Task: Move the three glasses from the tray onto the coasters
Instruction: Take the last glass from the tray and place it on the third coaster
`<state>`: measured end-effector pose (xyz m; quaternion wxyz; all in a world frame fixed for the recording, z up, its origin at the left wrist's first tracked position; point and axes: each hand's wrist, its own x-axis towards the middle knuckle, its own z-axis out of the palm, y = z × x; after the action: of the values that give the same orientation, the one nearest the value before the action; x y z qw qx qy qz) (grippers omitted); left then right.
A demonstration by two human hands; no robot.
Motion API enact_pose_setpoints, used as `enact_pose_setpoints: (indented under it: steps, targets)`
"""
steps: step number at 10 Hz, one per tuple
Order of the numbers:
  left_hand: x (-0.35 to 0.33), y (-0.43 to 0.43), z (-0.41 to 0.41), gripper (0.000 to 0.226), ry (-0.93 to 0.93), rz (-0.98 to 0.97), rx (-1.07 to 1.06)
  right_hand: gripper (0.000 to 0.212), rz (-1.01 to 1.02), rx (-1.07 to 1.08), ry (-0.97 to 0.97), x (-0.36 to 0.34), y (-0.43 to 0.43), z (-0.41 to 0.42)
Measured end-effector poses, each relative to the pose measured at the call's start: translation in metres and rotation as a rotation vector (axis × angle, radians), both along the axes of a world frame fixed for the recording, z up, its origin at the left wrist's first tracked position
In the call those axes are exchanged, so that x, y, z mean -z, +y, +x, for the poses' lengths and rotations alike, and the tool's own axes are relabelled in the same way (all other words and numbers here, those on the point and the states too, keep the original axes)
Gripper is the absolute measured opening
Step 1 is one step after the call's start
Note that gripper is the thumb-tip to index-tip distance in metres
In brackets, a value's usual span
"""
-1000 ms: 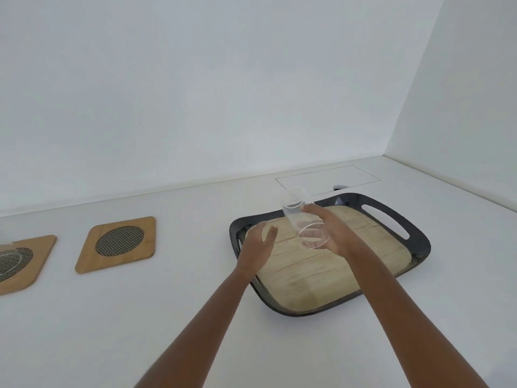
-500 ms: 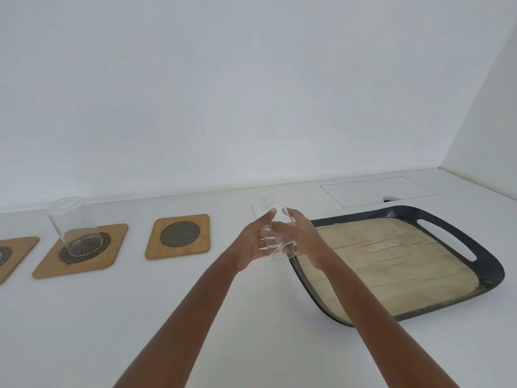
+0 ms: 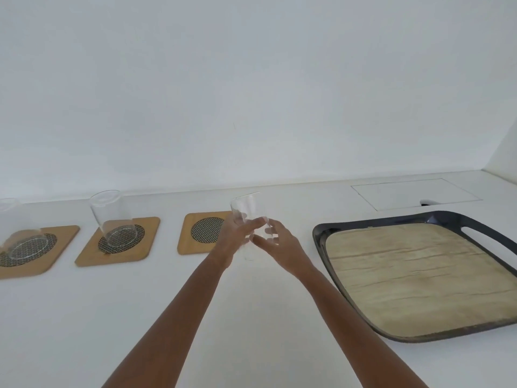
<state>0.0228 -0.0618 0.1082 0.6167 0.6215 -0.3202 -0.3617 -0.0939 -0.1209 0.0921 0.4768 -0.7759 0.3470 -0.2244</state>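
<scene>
Two hands gripping last glass: left hand wrapping it, right hand loosening, just right of empty coaster. Handover slip risking drop; you're nearing coaster edge.

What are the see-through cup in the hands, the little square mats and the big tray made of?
The cup looks like clear glass or plastic: the fingers show right through it. The empty mat looks like light wood with a dark woven mesh circle. The tray has a dark, slightly shiny rim, maybe plastic, and a pale wood-grain floor.
</scene>
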Motion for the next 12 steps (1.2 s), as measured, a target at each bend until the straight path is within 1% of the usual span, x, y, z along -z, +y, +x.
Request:
enact_pose_setpoints:
  steps: [1, 2, 3, 4, 5, 7, 12]
  targets:
    - [0.005, 0.002, 0.016, 0.050, -0.171, 0.022, -0.159, 0.073, -0.048, -0.040, 0.148, 0.019, 0.004, 0.012]
    - [0.010, 0.003, 0.034, 0.062, -0.298, 0.018, -0.232, 0.073, -0.204, -0.058, 0.333, 0.040, 0.007, 0.021]
    - [0.015, 0.003, 0.054, 0.064, -0.310, -0.002, -0.292, 0.065, -0.364, -0.047, 0.472, 0.062, 0.006, 0.028]
    - [0.018, 0.000, 0.072, 0.063, -0.291, -0.020, -0.353, 0.062, -0.459, -0.012, 0.522, 0.078, 0.003, 0.036]
    - [0.019, -0.005, 0.087, 0.064, -0.271, -0.035, -0.410, 0.062, -0.520, 0.037, 0.516, 0.087, 0.001, 0.042]
    - [0.028, -0.016, 0.110, 0.066, -0.327, -0.020, -0.453, 0.065, -0.561, 0.092, 0.487, 0.095, -0.006, 0.048]
    - [0.054, -0.032, 0.122, 0.067, -0.377, 0.001, -0.378, 0.068, -0.572, 0.107, 0.482, 0.098, -0.006, 0.049]
